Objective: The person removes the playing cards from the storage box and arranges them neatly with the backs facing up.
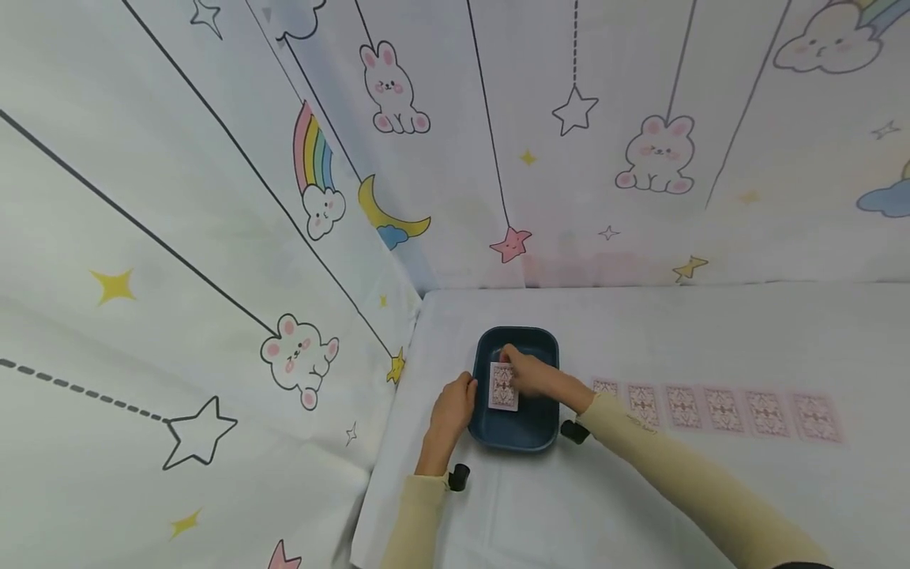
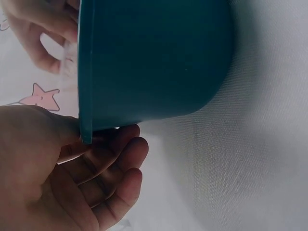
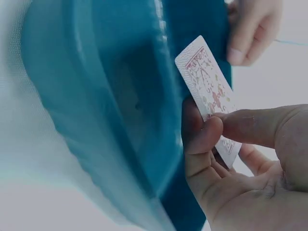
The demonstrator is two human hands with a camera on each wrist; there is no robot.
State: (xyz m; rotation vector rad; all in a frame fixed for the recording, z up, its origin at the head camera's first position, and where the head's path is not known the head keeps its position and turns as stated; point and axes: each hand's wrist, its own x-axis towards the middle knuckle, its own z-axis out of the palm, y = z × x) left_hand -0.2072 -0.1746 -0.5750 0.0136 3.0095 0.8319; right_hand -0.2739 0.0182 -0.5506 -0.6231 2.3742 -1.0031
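Note:
A dark blue rectangular basin (image 1: 524,431) with rounded corners stands on the white cloth. My left hand (image 1: 453,405) holds its left rim; in the left wrist view the thumb is at the rim (image 2: 85,96) and the fingers curl beneath it. Over the basin, my right hand (image 1: 535,374) pinches a playing card (image 1: 502,388) between thumb and fingers. In the right wrist view the card (image 3: 207,79) is tilted, its reddish patterned back showing. Whether more cards lie behind it, I cannot tell.
To the right of the basin, several playing cards (image 1: 723,409) lie in a row with patterned backs up; my right forearm partly covers the nearest. White curtains (image 1: 462,174) with cartoon prints stand behind and at the left of the table (image 1: 604,490).

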